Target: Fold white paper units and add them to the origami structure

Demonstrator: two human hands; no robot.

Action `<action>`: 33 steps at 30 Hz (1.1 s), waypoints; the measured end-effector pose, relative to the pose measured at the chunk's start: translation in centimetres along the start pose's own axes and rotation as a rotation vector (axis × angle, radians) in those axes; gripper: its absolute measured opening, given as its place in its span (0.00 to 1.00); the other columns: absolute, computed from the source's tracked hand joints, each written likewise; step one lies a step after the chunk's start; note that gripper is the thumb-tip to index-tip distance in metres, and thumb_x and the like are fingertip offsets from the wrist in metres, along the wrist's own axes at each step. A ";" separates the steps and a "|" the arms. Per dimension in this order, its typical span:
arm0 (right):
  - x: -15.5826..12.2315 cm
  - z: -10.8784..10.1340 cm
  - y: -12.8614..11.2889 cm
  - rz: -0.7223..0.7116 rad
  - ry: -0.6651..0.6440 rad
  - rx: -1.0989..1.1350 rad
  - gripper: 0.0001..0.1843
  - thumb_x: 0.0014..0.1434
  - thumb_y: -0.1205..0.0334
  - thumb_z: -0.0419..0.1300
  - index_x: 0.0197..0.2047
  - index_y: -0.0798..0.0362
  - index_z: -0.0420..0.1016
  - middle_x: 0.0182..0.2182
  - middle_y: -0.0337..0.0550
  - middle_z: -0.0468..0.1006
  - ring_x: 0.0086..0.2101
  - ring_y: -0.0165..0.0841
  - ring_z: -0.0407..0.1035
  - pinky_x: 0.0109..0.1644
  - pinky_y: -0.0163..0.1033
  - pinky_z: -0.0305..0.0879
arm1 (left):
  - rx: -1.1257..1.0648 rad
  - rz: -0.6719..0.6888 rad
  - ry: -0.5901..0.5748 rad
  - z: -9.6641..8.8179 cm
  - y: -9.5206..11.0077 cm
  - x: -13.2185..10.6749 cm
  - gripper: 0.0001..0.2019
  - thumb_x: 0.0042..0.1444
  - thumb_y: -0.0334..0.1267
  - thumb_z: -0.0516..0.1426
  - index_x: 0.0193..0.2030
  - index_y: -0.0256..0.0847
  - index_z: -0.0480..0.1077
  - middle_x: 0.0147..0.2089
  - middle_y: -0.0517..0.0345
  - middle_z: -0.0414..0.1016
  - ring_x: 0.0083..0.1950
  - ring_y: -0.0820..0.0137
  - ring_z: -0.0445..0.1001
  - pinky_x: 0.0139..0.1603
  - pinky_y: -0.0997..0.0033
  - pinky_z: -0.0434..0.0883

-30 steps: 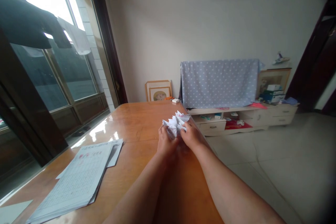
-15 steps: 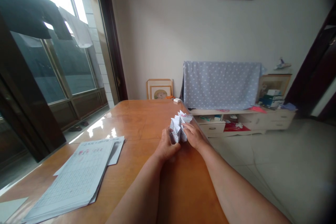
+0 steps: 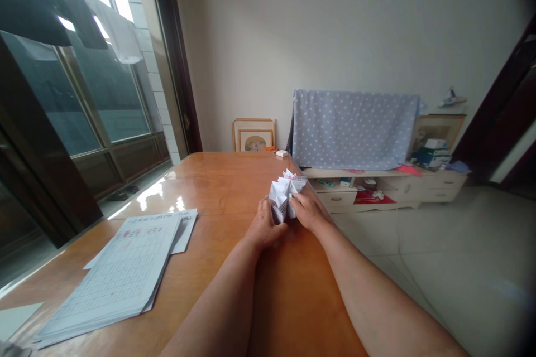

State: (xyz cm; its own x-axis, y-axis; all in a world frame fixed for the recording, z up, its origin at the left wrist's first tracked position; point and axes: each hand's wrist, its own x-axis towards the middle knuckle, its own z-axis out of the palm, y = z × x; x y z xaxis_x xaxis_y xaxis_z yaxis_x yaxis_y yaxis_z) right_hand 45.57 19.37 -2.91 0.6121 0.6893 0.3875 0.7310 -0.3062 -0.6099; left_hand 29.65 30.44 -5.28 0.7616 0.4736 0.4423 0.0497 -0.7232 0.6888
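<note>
A bunch of pleated white paper with pink print [image 3: 285,194] stands upright between my hands, its fanned folds pointing up and away from me. My left hand [image 3: 264,224] grips its lower left side, and my right hand [image 3: 307,211] pinches its right side. Its lower end is hidden by my fingers. Both hands are above the orange wooden table [image 3: 218,189], near its right edge. A stack of printed, ruled paper sheets [image 3: 125,268] lies apart from them, to the left.
Beyond the table's far end stand a low cream cabinet [image 3: 377,189] with drawers, a polka-dot blue cloth [image 3: 354,129] and a framed picture [image 3: 253,136]. A tiled floor [image 3: 439,251] lies right of the table; a window [image 3: 104,95] runs along the left.
My hands have drawn closer together, and the paper bunch is narrower than a second ago. The view has tilted slightly downward, so the room sits higher in the frame.
</note>
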 end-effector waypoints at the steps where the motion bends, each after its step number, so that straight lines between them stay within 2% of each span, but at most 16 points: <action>1: 0.0 -0.1 -0.2 0.001 0.008 -0.007 0.19 0.67 0.49 0.50 0.47 0.45 0.80 0.46 0.43 0.82 0.47 0.40 0.74 0.50 0.39 0.65 | -0.016 -0.013 0.012 0.0 0.0 0.0 0.34 0.47 0.41 0.65 0.59 0.43 0.57 0.64 0.43 0.59 0.68 0.52 0.60 0.66 0.52 0.61; 5: -0.2 -0.7 -1.0 -0.001 0.053 -0.037 0.21 0.67 0.48 0.50 0.47 0.47 0.81 0.46 0.46 0.81 0.48 0.41 0.73 0.52 0.40 0.64 | -0.078 -0.002 0.064 0.2 0.1 0.3 0.38 0.48 0.42 0.66 0.63 0.42 0.55 0.63 0.42 0.63 0.67 0.52 0.63 0.65 0.51 0.62; 10: -0.2 -1.1 -1.0 0.004 0.083 -0.065 0.21 0.67 0.47 0.51 0.46 0.48 0.81 0.51 0.49 0.78 0.53 0.44 0.70 0.57 0.43 0.61 | -0.022 0.006 0.171 1.0 0.2 0.8 0.37 0.52 0.41 0.63 0.65 0.39 0.52 0.67 0.36 0.58 0.70 0.51 0.60 0.68 0.49 0.60; 14: -0.1 -0.7 -0.3 -0.009 0.037 -0.038 0.20 0.67 0.47 0.52 0.45 0.45 0.82 0.50 0.45 0.79 0.51 0.40 0.72 0.58 0.41 0.61 | -0.028 -0.023 0.107 1.5 0.4 0.7 0.40 0.52 0.44 0.65 0.68 0.39 0.50 0.66 0.36 0.60 0.69 0.50 0.61 0.67 0.48 0.61; 18: 0.3 -0.2 0.6 0.011 0.077 -0.007 0.24 0.68 0.46 0.49 0.56 0.46 0.78 0.53 0.46 0.78 0.54 0.41 0.70 0.60 0.42 0.62 | -0.092 -0.019 0.076 1.8 0.9 0.6 0.47 0.50 0.41 0.64 0.71 0.36 0.44 0.70 0.33 0.55 0.73 0.48 0.55 0.70 0.48 0.57; 21: 0.6 0.1 1.1 0.026 0.115 0.010 0.26 0.69 0.45 0.48 0.61 0.47 0.74 0.56 0.48 0.76 0.57 0.42 0.69 0.61 0.44 0.62 | -0.149 -0.023 0.083 2.1 1.1 0.8 0.47 0.51 0.37 0.63 0.73 0.36 0.43 0.73 0.33 0.50 0.74 0.49 0.52 0.72 0.49 0.54; 26: 0.7 0.3 1.8 0.039 0.134 0.015 0.24 0.65 0.52 0.54 0.60 0.47 0.75 0.56 0.47 0.77 0.55 0.43 0.70 0.60 0.45 0.63 | -0.130 -0.082 0.131 2.3 1.4 1.0 0.45 0.50 0.41 0.66 0.71 0.37 0.49 0.71 0.33 0.55 0.72 0.48 0.56 0.71 0.49 0.56; 30: 0.8 -0.1 2.1 0.047 0.148 0.011 0.21 0.64 0.57 0.53 0.58 0.45 0.76 0.54 0.45 0.78 0.55 0.44 0.70 0.59 0.45 0.64 | -0.121 -0.105 0.165 1.8 1.5 1.0 0.39 0.53 0.44 0.64 0.69 0.39 0.53 0.67 0.36 0.63 0.68 0.51 0.64 0.68 0.51 0.61; 33: 0.8 -0.4 2.0 0.016 0.134 0.016 0.20 0.63 0.58 0.54 0.55 0.44 0.79 0.54 0.43 0.79 0.55 0.43 0.70 0.59 0.44 0.63 | -0.133 -0.078 0.104 1.7 1.2 1.1 0.45 0.50 0.41 0.66 0.71 0.39 0.51 0.70 0.35 0.59 0.71 0.49 0.59 0.70 0.48 0.58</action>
State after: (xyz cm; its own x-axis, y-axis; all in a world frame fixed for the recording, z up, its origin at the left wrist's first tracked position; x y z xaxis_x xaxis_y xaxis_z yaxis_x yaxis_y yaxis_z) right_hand 47.64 19.10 -3.50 0.6594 0.5905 0.4654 0.7163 -0.3054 -0.6274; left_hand 31.63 29.27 -4.96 0.6873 0.5802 0.4371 0.0146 -0.6126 0.7903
